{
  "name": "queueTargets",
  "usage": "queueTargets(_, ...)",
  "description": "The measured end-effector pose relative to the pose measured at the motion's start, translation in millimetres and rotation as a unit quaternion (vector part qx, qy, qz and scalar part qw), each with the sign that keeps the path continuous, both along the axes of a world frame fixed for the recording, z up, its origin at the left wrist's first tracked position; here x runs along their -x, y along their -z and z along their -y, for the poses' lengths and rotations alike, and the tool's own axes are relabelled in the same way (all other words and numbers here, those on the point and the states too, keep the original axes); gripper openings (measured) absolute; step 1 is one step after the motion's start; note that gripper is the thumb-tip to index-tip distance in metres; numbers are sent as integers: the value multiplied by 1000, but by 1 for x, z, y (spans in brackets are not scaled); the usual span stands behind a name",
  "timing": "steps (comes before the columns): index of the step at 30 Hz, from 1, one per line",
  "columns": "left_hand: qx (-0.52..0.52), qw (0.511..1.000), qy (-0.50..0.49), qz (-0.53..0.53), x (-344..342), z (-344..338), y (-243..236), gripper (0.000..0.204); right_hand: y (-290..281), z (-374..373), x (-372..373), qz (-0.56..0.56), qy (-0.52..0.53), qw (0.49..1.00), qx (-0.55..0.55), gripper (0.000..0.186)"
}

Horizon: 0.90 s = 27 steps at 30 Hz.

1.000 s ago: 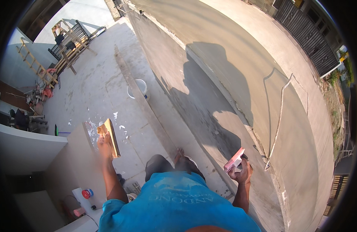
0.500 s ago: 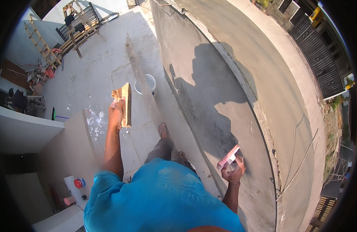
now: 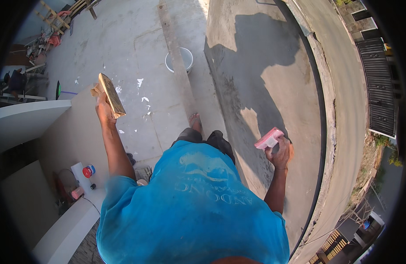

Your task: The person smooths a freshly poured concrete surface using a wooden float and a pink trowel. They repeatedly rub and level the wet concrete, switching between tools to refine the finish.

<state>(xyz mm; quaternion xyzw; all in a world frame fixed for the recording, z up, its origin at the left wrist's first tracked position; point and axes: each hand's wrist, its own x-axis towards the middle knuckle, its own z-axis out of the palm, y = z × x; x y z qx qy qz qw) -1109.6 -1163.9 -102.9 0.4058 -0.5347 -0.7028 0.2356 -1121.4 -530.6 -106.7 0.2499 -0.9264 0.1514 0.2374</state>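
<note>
Left hand [image 3: 105, 110] and tan block [image 3: 112, 97] had shifted outward, away from the white bucket [image 3: 187, 59], since the earlier frame. This hand's fingers were bent closely against the block's near side rather than spread; the grip presumably left the long flat face unobstructed. Left thumb placement could not be determined. Right hand [image 3: 280, 155] pinched the pink block [image 3: 270, 138] at its lower edge between thumb and curled fingers, a hold likely intended to clear the outer face. Contact between this block and the grey wall [image 3: 299, 176] could not be confirmed.
</note>
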Motion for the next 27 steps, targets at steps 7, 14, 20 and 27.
queueTargets(7,-51,999,3,-14,51,31,17,26,-8,7,-6,118,97,987,-47,47)
queueTargets(14,-40,990,129,-39,146,39,3,27,2,56,11,83,169,982,32,44)
queueTargets(20,-17,981,174,-89,259,46,-49,34,20,153,131,33,108,982,152,38)
queueTargets(27,35,975,218,-30,330,43,-90,26,28,207,269,-83,29,989,120,42)
